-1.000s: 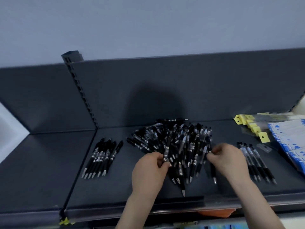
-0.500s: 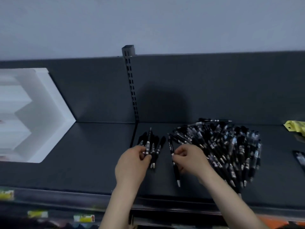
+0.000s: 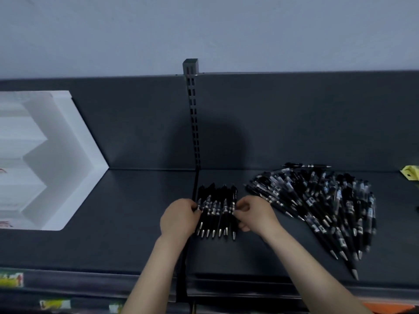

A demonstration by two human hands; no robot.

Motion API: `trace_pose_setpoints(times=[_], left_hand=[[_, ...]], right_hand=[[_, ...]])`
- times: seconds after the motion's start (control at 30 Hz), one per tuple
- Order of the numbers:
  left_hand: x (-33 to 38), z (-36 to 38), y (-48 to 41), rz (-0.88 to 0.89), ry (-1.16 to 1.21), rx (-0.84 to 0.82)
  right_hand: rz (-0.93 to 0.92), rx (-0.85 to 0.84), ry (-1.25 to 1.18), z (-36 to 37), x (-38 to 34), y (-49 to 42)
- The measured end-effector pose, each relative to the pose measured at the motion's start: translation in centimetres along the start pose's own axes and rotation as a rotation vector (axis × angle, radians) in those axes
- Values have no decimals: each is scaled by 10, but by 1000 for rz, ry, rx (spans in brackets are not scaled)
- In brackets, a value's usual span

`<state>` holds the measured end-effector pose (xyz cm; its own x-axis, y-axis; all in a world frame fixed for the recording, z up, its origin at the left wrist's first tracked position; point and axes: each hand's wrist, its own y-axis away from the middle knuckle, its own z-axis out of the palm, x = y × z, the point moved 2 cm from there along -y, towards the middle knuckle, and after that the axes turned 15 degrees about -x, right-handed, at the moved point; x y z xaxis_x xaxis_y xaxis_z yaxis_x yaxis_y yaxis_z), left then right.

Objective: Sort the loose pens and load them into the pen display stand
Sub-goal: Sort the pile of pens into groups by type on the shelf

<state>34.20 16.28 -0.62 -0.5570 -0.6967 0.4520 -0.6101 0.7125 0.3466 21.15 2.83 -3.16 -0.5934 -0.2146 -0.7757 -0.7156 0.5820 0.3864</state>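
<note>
Small row of pens [image 3: 216,214] lies side by side on the dark shelf [image 3: 136,211], tips toward me, just right of the shelf seam. My left hand [image 3: 179,219] curls its fingers onto the row's left edge. My right hand [image 3: 254,214] pinches the rightmost pen. Loose pen pile [image 3: 317,205] to the right. White stepped stand [image 3: 56,155] far left, well apart.

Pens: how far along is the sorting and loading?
Done: a small row lies sorted, tips toward the person. In hand: left hand and right hand pinch that row's sides, squaring it. Left: the big pile is unsorted, and the white stand shows no pens.
</note>
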Motion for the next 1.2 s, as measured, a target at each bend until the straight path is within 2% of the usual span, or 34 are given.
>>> trace_pose_setpoints(times=[0.23,0.4,0.97,1.07,1.2], left_hand=[[10,13,-1,100,64,-47],[6,10,-2,111,69,-4],[7,5,0,141,105,135],[16,3,2,181,154,170],[42,7,5,255,184,174]], right_hand=[[-29,36,19,2,-5,-3],[0,58,101,-4,-2,1],[-5,84,151,-14,7,16],[-22,145,157,-23,10,23],[-16,352,396,-53,6,32]])
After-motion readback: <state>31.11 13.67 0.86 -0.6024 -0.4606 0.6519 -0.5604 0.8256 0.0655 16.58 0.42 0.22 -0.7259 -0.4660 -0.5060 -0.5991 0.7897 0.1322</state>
